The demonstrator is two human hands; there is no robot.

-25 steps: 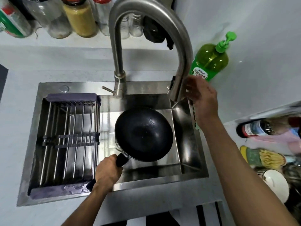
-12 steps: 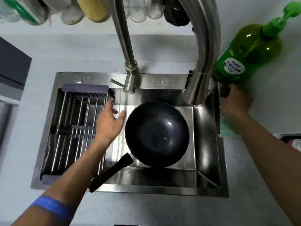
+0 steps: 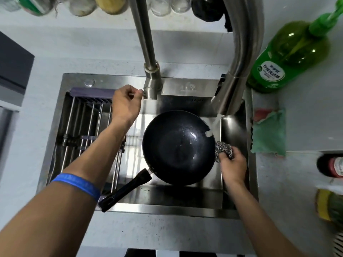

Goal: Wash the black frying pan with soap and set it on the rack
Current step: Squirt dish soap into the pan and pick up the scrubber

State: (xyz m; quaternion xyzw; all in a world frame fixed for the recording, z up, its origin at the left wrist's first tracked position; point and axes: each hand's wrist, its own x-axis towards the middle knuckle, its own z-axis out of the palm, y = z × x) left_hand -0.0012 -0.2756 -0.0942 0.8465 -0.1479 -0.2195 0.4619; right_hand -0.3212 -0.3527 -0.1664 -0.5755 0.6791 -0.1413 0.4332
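The black frying pan sits in the steel sink, its handle pointing to the lower left over the sink's front edge. My left hand pinches the faucet lever at the base of the tap. Water streams from the spout onto the pan's right rim. At the pan's right edge my right hand grips a steel wool scrubber. The metal drying rack spans the sink's left half. A green soap bottle stands at the back right.
A green cloth lies on the counter right of the sink. Jars line the shelf at the top. A bottle with a red label and other items lie at the far right. A dark box sits at the left.
My left hand left the pan handle and moved up to the faucet lever; water now runs. My right hand came down from beside the soap bottle holding the steel wool scrubber.
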